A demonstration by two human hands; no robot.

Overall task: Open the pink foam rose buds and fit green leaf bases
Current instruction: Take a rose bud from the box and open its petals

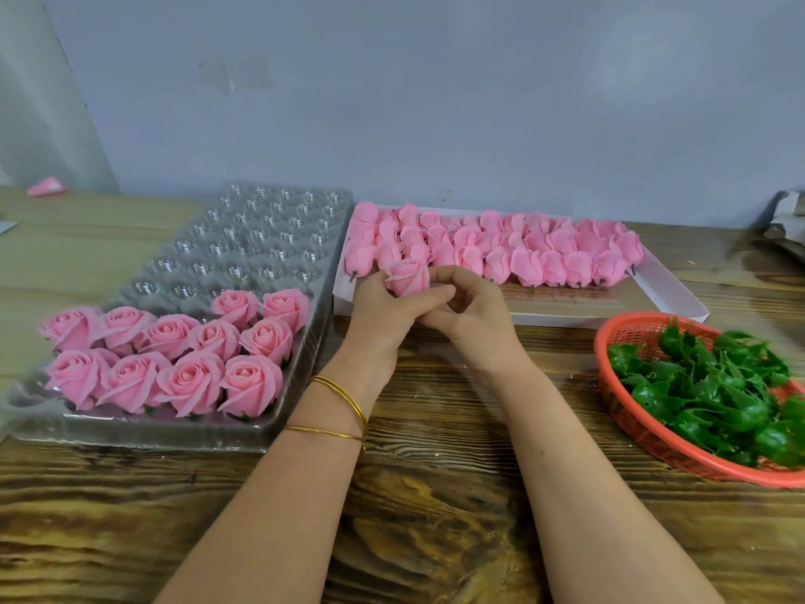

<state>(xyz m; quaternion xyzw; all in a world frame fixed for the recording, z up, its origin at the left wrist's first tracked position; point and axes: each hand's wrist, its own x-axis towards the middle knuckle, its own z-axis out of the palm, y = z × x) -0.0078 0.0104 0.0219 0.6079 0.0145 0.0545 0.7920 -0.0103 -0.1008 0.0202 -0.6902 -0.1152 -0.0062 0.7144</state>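
Note:
My left hand (pixel 387 305) grips a pink foam rose bud (pixel 407 276) above the table's middle, its thumb lying across the bud's lower side. My right hand (pixel 472 305) meets it from the right, fingers curled and touching the bud's base. Behind the hands, a white shallow box (pixel 671 289) holds several rows of closed pink buds (pixel 522 250). A red mesh basket (pixel 640 433) at the right holds a heap of green leaf bases (pixel 714 385). At the left, a clear plastic cell tray (pixel 261 237) carries several opened roses (pixel 183 355) in its front rows.
The wooden table (pixel 435 516) stretches toward me between my forearms. A grey wall stands close behind the box and tray. A stray pink piece (pixel 45 186) lies at the far left, and crumpled grey material (pixel 784 228) sits at the far right edge.

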